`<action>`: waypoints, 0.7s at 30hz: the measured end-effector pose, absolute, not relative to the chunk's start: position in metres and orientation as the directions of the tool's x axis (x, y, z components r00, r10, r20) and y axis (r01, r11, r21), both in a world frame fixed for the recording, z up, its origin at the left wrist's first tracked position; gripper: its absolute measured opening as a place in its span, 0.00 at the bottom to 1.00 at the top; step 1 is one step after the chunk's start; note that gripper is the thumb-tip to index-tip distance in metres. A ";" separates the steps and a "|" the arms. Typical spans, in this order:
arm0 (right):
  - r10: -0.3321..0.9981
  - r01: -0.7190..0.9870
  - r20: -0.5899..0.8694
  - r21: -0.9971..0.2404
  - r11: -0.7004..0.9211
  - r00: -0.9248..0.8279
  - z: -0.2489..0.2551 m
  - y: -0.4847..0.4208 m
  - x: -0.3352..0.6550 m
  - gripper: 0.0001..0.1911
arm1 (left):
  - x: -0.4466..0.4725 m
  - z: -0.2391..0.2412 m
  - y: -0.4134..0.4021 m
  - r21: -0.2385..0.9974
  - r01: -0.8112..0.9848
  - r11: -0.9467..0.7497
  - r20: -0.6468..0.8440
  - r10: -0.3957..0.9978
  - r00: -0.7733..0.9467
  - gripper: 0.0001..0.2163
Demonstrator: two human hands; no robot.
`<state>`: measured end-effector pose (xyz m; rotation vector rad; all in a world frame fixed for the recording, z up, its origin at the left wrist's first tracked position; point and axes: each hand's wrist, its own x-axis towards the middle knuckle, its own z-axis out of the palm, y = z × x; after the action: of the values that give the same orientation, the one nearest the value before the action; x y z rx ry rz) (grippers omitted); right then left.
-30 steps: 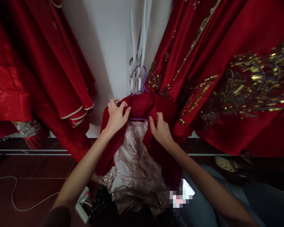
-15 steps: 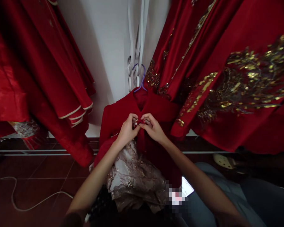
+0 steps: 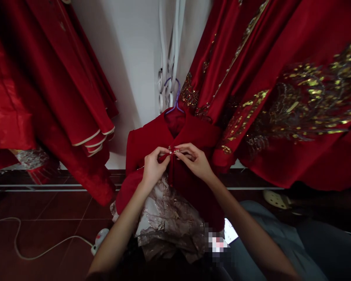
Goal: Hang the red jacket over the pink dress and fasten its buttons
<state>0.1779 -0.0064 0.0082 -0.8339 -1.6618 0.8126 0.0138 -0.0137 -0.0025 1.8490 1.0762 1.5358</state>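
Observation:
A dark red jacket hangs on a purple hanger hooked on a white wall fitting, worn over a pale gold-patterned dress. My left hand and my right hand meet at the jacket's front, just below the collar. Both pinch the two front edges together at a small shiny clasp. The fingers of each hand are closed on the red cloth around the clasp.
Red gowns hang at the left, and a red gown with gold sequin embroidery hangs at the right. A white cable and plug lie on the dark tiled floor. A lit phone rests on my lap.
A second ago my hands were apart on the open jacket's shoulders. They drew the front edges together over the dress, and now both pinch at the clasp.

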 end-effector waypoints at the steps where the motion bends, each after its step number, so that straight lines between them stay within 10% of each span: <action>1: 0.840 0.145 0.508 -0.832 0.536 -0.190 0.010 -0.007 0.177 0.13 | 0.012 0.001 -0.015 0.755 0.304 -0.581 0.586 0.806 0.082 0.05; 21: 0.779 0.218 0.623 -0.753 0.621 -0.068 0.015 -0.019 0.171 0.17 | 0.006 0.023 -0.013 0.493 0.503 -0.710 0.663 0.681 0.310 0.02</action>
<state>0.1711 -0.0187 0.0151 -0.8456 -1.6123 0.5671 0.0059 -0.0133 0.0232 2.3790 1.0911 1.3546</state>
